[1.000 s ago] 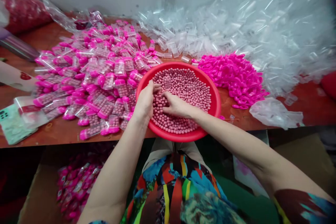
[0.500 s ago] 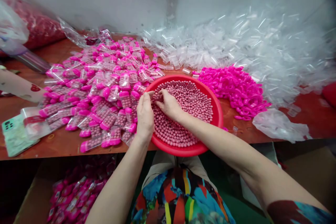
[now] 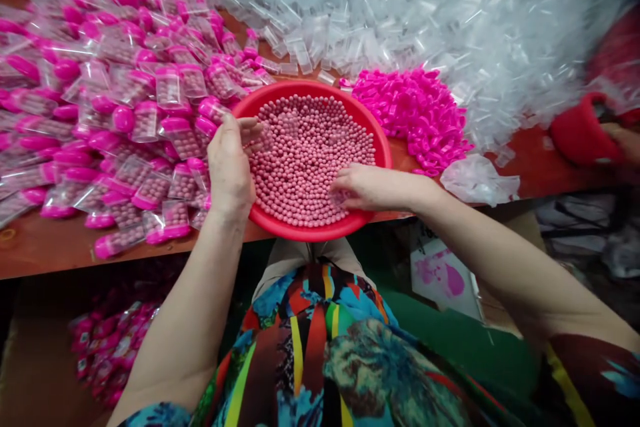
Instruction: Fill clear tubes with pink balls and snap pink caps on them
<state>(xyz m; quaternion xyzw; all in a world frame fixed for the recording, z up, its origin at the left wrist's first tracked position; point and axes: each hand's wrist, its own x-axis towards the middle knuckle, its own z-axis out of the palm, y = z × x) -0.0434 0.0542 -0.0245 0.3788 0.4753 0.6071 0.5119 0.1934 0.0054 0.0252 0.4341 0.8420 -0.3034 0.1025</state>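
Note:
A red basin [image 3: 385,147] full of small pink beads [image 3: 305,167] stands at the table's front edge. My left hand [image 3: 231,163] is at the basin's left rim, fingers curled around a small clear plastic container [image 3: 261,139]. Over the right part of the beads, my right hand [image 3: 367,185] points down with fingers together. A clear plastic piece [image 3: 341,197] shows under its fingertips, mostly hidden. To the left lies a heap of bead-filled clear containers with bright pink caps [image 3: 145,121].
Loose pink caps [image 3: 413,113] are piled right of the basin. Behind spreads a big heap of clear empty containers [image 3: 400,27]. A crumpled plastic bag [image 3: 480,180] lies near the front edge. Far right, another person's hand [image 3: 623,139] is at a red vessel [image 3: 583,130].
My right hand has left the side of my left hand and moved right across the basin, down to the beads. The view has turned toward the right and downward.

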